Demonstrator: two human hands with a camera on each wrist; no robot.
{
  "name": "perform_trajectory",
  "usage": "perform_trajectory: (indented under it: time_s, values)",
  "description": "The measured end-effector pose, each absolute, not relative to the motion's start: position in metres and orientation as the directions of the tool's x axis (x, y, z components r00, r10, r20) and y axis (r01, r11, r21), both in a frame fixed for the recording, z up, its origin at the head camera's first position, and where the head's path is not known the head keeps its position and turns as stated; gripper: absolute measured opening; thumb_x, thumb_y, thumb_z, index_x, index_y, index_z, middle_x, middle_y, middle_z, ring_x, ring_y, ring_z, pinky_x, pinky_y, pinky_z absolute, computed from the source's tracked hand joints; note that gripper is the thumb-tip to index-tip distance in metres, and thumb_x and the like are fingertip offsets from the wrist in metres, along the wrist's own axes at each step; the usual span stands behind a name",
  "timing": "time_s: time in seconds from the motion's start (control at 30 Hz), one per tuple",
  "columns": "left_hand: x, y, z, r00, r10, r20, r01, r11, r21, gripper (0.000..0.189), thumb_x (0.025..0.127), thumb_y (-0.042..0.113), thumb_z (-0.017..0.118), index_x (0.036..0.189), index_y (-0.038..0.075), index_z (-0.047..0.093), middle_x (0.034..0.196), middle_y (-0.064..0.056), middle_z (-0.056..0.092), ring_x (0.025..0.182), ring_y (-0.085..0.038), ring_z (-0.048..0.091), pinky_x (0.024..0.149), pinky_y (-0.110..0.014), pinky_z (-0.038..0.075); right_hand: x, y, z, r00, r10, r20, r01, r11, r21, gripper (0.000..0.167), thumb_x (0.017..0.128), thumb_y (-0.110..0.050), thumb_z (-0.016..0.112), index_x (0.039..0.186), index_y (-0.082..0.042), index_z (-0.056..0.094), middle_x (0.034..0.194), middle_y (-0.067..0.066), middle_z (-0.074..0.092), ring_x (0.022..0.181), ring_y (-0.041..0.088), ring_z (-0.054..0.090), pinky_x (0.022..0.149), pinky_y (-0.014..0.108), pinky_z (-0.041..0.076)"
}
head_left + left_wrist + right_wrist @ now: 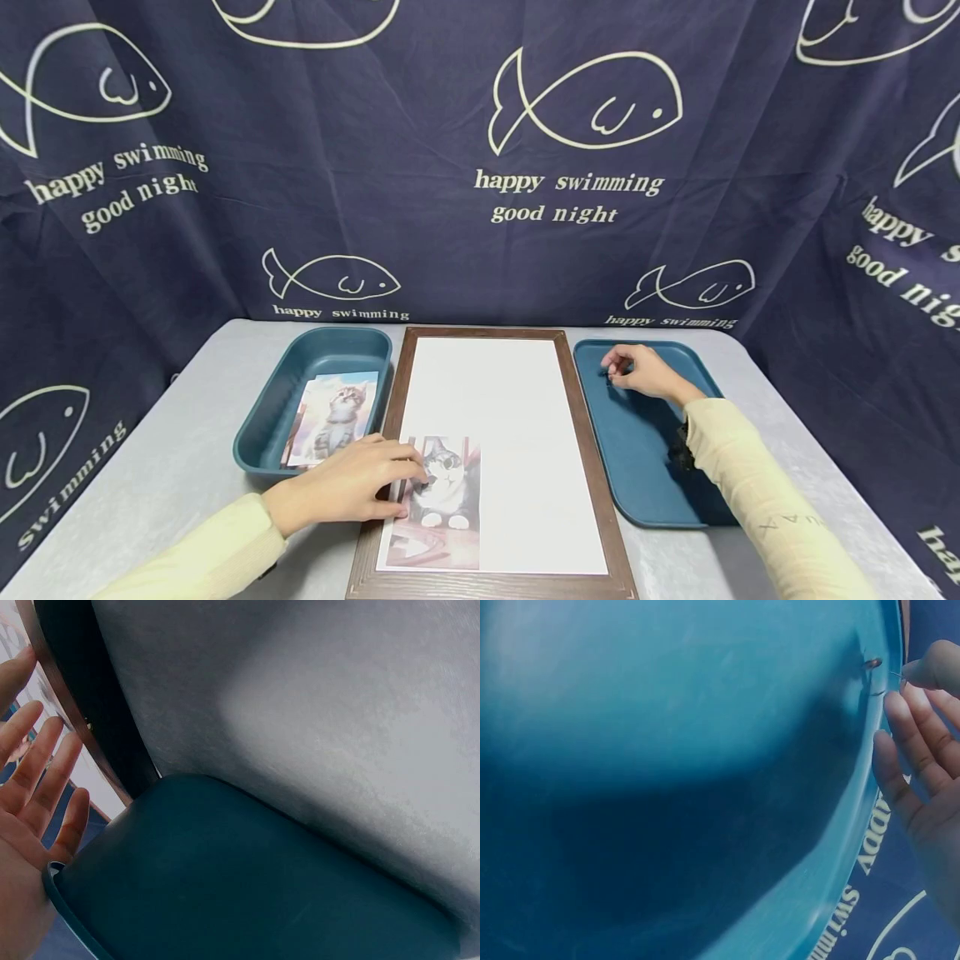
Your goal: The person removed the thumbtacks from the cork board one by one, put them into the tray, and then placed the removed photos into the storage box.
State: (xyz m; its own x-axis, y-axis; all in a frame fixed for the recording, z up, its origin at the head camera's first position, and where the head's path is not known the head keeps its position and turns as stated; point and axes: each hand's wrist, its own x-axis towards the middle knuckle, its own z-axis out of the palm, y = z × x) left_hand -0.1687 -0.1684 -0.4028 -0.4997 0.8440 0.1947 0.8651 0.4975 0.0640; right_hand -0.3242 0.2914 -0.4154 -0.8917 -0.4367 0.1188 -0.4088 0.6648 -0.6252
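My left hand (360, 483) rests at the left edge of a cat picture (442, 508), its fingertips touching the print. The picture lies at the lower left of a white board (517, 417) with a brown wooden frame. In the left wrist view the fingers of the left hand (37, 780) are spread, fairly straight. Over the far left part of a flat blue tray (645, 492), my right hand (641, 371) pinches a thin pin (896, 673) between thumb and finger. A small copper-coloured piece (874, 664) lies on the tray close by.
Left of the board stands a deeper blue bin (255, 425) with a stack of cat pictures (341, 417) inside. A grey table (187, 442) carries everything. Dark blue cloth (442, 183) printed with fish hangs behind and at both sides.
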Motion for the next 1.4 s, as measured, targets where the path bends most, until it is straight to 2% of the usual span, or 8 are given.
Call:
perform_trajectory:
  time_s: [0.2,0.9,1.4]
  values:
    - [-0.169,-0.169,-0.402,-0.498,0.845,0.196,0.866,0.495,0.064,0.034,0.078,0.038,0.068,0.108,0.024,0.062,0.107,0.011,0.059,0.096,-0.005,0.058,0.083,-0.031,0.043,-0.326,0.301,-0.422,-0.899,-0.423,0.116,-0.398,0.674,-0.622,0.017,0.074,0.005,0.063,0.090,0.003,0.062,0.076,0.007,0.059,0.066,0.007,0.051,0.057,0.021,0.043]
    - [-0.169,-0.168,-0.402,-0.514,0.838,0.186,0.857,0.509,0.074,0.034,0.078,0.038,0.069,0.108,0.024,0.063,0.107,0.010,0.059,0.097,-0.005,0.057,0.084,-0.031,0.043,-0.326,0.308,-0.424,-0.908,-0.410,0.085,-0.364,0.675,-0.641,0.018,0.073,0.004,0.063,0.092,0.005,0.061,0.078,0.010,0.060,0.067,0.006,0.050,0.057,0.021,0.044]
    - [-0.169,-0.168,-0.404,-0.507,0.843,0.182,0.861,0.503,0.067,0.034,0.078,0.039,0.069,0.109,0.025,0.062,0.107,0.011,0.059,0.096,-0.004,0.057,0.083,-0.031,0.043,-0.320,0.305,-0.414,-0.900,-0.430,0.064,-0.369,0.679,-0.635,0.018,0.077,0.002,0.062,0.094,0.007,0.060,0.082,0.014,0.061,0.071,0.011,0.051,0.059,0.021,0.043]
